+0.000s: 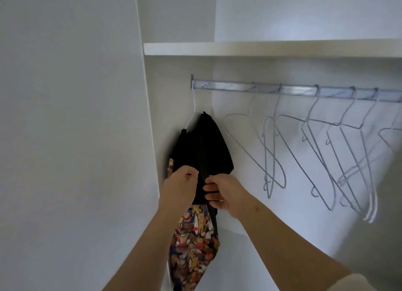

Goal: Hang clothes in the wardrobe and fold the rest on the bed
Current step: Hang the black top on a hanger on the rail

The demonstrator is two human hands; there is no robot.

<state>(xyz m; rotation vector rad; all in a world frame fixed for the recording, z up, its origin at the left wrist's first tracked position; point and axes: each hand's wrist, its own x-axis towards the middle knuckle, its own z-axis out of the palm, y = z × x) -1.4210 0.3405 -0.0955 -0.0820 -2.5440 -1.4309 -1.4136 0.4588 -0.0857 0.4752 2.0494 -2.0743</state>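
A: Nearest the lens, a pale sleeve edge (369,282) is showing at the lower right corner. Both bare forearms are reaching up and away from it into the wardrobe.

B: State of the hands?

A: The left hand (180,186) is pinching the lower edge of a black fabric garment (204,147), with its fingers curled in. The right hand (224,192), just beside it, is gripping a fold of the same cloth, with its fingers wrapping across it.

B: Where is the garment sitting?

A: It is hanging on a thin white hanger (193,114). The hanger is hooking over the far left end of a grey metal rail (293,89), close against the white wardrobe side panel (87,116).

B: Anything under it?

A: A multicoloured cartoon-print cloth (193,243) is dangling below the black one, between the forearms. I cannot tell whether it is sharing the hanger.

B: And the rest of the rail?

A: Grey wire hangers (326,149) are hanging along it to the right, tilting at different angles, the farthest ones blurring. A white shelf board (261,48) is running above the rail.
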